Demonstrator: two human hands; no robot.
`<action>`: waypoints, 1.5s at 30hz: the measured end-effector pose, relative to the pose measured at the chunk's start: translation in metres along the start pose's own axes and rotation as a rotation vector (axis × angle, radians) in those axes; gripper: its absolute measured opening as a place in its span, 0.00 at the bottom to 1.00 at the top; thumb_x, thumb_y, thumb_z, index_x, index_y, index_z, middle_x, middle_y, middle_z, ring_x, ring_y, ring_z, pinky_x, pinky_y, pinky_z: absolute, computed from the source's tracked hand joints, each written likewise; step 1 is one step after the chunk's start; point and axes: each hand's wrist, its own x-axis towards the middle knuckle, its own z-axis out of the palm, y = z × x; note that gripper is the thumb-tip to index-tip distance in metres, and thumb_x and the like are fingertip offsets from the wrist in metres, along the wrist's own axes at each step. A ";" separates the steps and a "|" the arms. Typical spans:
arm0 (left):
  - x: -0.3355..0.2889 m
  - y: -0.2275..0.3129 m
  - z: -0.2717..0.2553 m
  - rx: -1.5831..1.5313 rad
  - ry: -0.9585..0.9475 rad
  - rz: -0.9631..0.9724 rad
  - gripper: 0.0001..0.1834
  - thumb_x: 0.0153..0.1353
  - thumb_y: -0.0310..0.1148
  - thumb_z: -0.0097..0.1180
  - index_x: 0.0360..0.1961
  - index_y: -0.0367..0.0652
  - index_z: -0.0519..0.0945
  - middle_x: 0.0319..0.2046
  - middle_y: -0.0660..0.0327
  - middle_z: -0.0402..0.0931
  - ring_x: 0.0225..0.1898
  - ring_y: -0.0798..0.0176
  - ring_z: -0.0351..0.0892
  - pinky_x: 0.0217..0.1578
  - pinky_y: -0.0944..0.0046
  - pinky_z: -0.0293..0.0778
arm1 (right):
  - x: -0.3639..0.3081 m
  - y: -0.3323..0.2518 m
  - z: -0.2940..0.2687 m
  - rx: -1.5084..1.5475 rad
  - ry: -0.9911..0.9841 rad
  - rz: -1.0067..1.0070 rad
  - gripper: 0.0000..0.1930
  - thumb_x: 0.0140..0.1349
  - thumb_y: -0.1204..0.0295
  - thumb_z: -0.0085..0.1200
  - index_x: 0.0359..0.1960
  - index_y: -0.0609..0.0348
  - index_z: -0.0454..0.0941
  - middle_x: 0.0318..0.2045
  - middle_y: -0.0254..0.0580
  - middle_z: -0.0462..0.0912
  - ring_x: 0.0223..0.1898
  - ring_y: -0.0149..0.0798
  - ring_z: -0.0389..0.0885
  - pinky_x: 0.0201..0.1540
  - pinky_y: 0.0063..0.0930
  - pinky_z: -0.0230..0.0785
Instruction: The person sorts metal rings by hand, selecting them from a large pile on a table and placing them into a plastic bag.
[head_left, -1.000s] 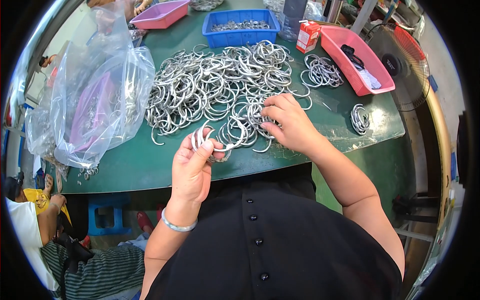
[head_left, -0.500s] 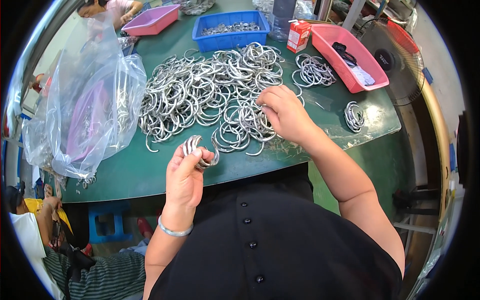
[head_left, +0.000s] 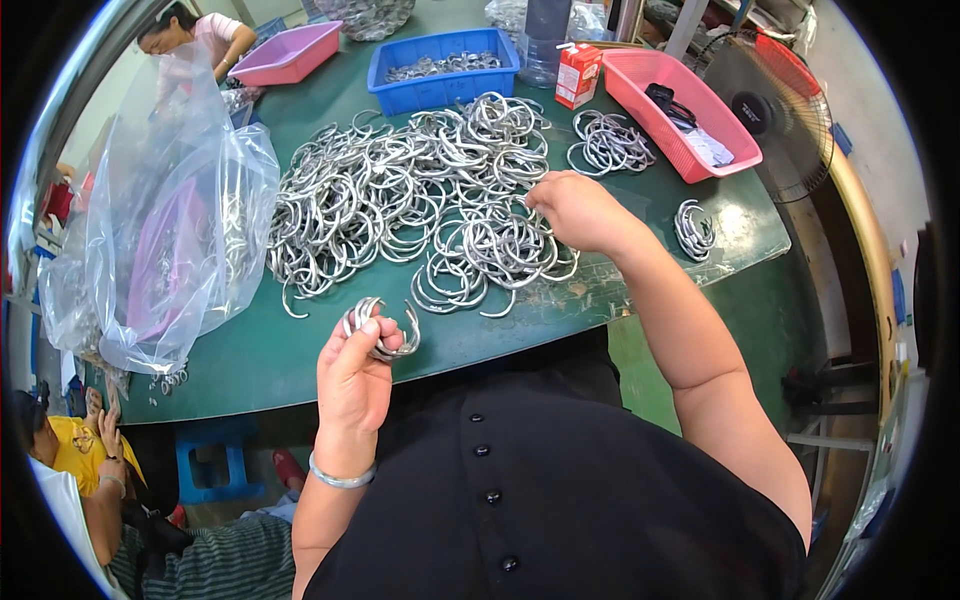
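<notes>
My left hand (head_left: pixel 354 372) is closed around several silvery open bangles (head_left: pixel 398 335), held in front of my body just past the table's near edge. My right hand (head_left: pixel 583 212) is at the right side of a large heap of the same C-shaped metal bangles (head_left: pixel 360 190). Its fingers are bent together, fingertips against the heap. Whatever lies between them is hidden by the hand. To the right sit a small nested stack of bangles (head_left: pixel 694 231) and a loose cluster of bangles (head_left: pixel 610 143).
Beyond the heap stand a blue tray (head_left: pixel 445 92) of small metal pieces, a red drink carton (head_left: pixel 578 75) and a pink basket (head_left: pixel 690 140). A fan (head_left: pixel 765 115) stands at the right. A clear plastic bag (head_left: pixel 170 220) covers the table's left. Two people are nearby at left.
The view has shifted slightly. The bangles in my left hand have spread and turned, one standing apart. My right hand stays at the heap's right side, its fingers more hidden.
</notes>
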 end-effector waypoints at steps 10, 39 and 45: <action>0.000 0.001 -0.018 -0.095 0.037 0.010 0.09 0.57 0.24 0.47 0.39 0.34 0.71 0.27 0.60 0.74 0.32 0.65 0.74 0.44 0.64 0.69 | -0.037 -0.034 -0.014 0.398 -0.298 -0.123 0.09 0.47 0.74 0.57 0.32 0.62 0.75 0.28 0.43 0.75 0.30 0.44 0.75 0.34 0.32 0.67; -0.003 -0.001 -0.026 -0.073 0.023 -0.032 0.07 0.58 0.25 0.45 0.36 0.35 0.72 0.23 0.62 0.72 0.29 0.66 0.72 0.40 0.65 0.69 | -0.033 -0.019 0.006 0.668 -0.029 0.206 0.07 0.52 0.73 0.54 0.31 0.64 0.77 0.23 0.41 0.77 0.26 0.35 0.74 0.32 0.25 0.66; -0.005 -0.003 -0.025 -0.062 0.018 -0.038 0.07 0.58 0.25 0.45 0.36 0.35 0.72 0.23 0.62 0.72 0.28 0.67 0.71 0.38 0.66 0.70 | -0.030 -0.014 0.003 0.511 -0.074 0.061 0.06 0.54 0.74 0.51 0.31 0.63 0.77 0.25 0.44 0.78 0.27 0.34 0.74 0.32 0.27 0.66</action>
